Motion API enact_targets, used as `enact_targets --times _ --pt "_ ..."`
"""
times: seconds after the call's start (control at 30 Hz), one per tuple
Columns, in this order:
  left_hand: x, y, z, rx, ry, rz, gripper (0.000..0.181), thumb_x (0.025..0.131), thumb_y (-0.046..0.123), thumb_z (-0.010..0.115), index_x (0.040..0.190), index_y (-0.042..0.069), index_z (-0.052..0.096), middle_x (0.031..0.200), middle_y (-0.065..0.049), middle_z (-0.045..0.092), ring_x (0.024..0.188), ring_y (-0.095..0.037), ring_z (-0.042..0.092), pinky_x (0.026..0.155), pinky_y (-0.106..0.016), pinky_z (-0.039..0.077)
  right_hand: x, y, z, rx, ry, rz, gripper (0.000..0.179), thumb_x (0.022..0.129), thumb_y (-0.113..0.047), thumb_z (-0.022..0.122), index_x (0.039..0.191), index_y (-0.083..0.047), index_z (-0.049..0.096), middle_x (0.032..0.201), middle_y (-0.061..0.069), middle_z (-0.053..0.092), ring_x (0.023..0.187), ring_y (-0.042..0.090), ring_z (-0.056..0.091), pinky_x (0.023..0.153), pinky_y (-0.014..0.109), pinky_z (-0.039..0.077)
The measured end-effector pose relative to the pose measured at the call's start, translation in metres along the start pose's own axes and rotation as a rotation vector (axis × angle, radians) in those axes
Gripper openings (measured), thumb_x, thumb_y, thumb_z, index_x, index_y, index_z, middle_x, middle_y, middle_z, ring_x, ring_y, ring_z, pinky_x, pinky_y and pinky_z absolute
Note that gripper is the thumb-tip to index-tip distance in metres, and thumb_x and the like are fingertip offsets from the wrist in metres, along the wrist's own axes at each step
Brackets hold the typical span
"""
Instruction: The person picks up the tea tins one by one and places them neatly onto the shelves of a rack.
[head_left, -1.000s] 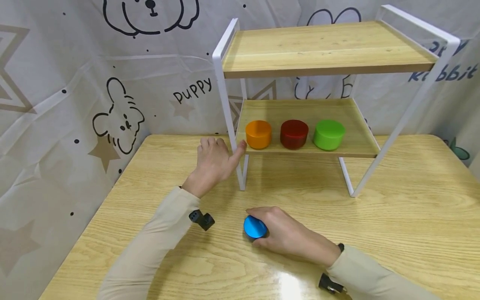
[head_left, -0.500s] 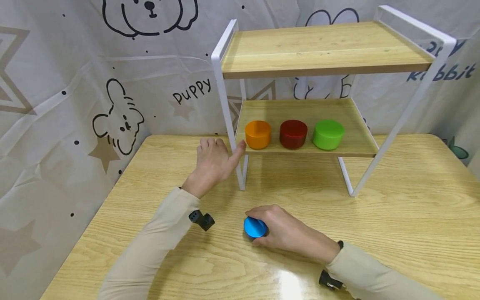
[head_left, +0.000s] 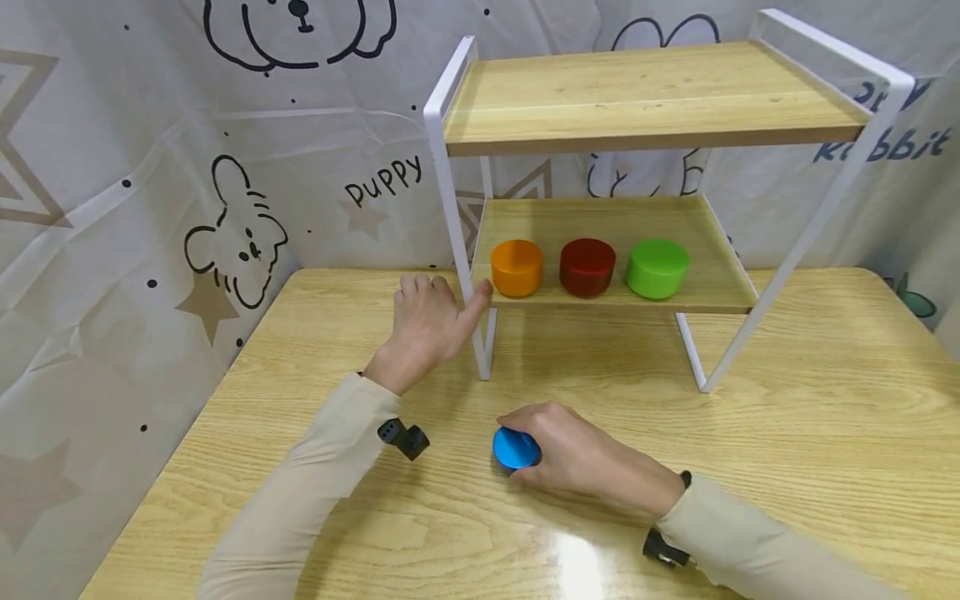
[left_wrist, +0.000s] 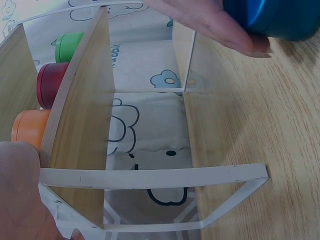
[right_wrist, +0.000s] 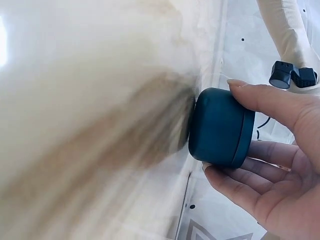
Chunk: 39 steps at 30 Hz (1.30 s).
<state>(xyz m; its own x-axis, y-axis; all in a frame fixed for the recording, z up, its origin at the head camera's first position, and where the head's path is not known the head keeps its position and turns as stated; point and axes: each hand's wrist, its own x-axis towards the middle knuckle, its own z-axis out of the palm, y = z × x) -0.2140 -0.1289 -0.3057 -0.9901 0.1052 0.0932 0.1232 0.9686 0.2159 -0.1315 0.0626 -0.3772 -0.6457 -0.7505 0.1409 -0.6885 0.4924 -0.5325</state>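
Note:
My left hand (head_left: 427, 327) grips the left post of a two-tier shelf rack (head_left: 660, 96), its thumb across the front of the post. In the left wrist view, part of this hand (left_wrist: 21, 190) shows beside the white frame. My right hand (head_left: 573, 454) holds a small round blue jar (head_left: 516, 448) between thumb and fingers, in front of the rack. A seam near one end of the jar (right_wrist: 220, 129) shows in the right wrist view. Its other end is close to the tabletop; whether they touch I cannot tell.
On the rack's lower board stand an orange jar (head_left: 517, 269), a dark red jar (head_left: 587, 268) and a green jar (head_left: 657, 269) in a row. The rack's white legs (head_left: 693, 354) stand on the wooden table (head_left: 825, 467). A printed curtain (head_left: 315, 150) hangs behind.
My right hand and the blue jar have shifted slightly right and toward the rack. The left hand and the jars on the rack have stayed in place.

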Motion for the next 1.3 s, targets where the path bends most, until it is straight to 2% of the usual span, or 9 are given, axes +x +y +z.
enact_targets --times 0.2,0.4,0.7,1.07,1.3 --pt "0.0 -0.001 0.001 0.003 -0.001 -0.003 0.082 0.095 0.066 0.017 0.096 -0.009 0.051 0.088 -0.019 0.042 0.086 -0.034 0.035 0.077 -0.04 0.031 0.0 0.002 -0.009 -0.022 0.016 -0.006 0.055 0.073 -0.015 0.084 0.117 0.01 0.062 0.113 0.019 0.066 0.102 0.029 0.065 0.079 0.034 0.054" --pt "0.0 0.0 0.001 -0.016 0.031 0.008 0.077 0.096 0.065 0.02 0.087 -0.006 0.051 0.084 -0.019 0.043 0.082 -0.034 0.037 0.074 -0.04 0.032 -0.003 0.004 -0.021 -0.043 0.05 -0.007 0.052 0.075 -0.017 0.083 0.115 0.01 0.063 0.109 0.019 0.068 0.095 0.026 0.067 0.074 0.031 0.055" --pt "-0.001 0.0 0.0 -0.023 0.024 0.003 0.076 0.095 0.064 0.02 0.088 -0.005 0.05 0.085 -0.018 0.043 0.083 -0.034 0.036 0.073 -0.04 0.031 -0.011 0.011 -0.043 -0.082 0.133 -0.011 0.048 0.072 -0.014 0.084 0.111 0.009 0.066 0.104 0.018 0.069 0.09 0.026 0.068 0.07 0.03 0.056" --pt "0.001 0.001 0.0 -0.027 0.016 0.008 0.073 0.095 0.064 0.02 0.085 -0.003 0.049 0.085 -0.018 0.043 0.084 -0.034 0.036 0.074 -0.04 0.031 -0.027 0.015 -0.065 -0.156 0.243 0.042 0.043 0.068 -0.011 0.086 0.103 0.005 0.068 0.095 0.012 0.07 0.082 0.023 0.067 0.069 0.034 0.056" --pt "0.002 0.001 0.001 -0.016 0.008 0.001 0.073 0.095 0.064 0.02 0.086 -0.003 0.049 0.086 -0.019 0.043 0.085 -0.034 0.036 0.074 -0.04 0.031 -0.041 0.018 -0.083 -0.206 0.285 0.065 0.043 0.068 -0.011 0.086 0.103 0.006 0.067 0.093 0.012 0.07 0.078 0.022 0.067 0.066 0.032 0.055"
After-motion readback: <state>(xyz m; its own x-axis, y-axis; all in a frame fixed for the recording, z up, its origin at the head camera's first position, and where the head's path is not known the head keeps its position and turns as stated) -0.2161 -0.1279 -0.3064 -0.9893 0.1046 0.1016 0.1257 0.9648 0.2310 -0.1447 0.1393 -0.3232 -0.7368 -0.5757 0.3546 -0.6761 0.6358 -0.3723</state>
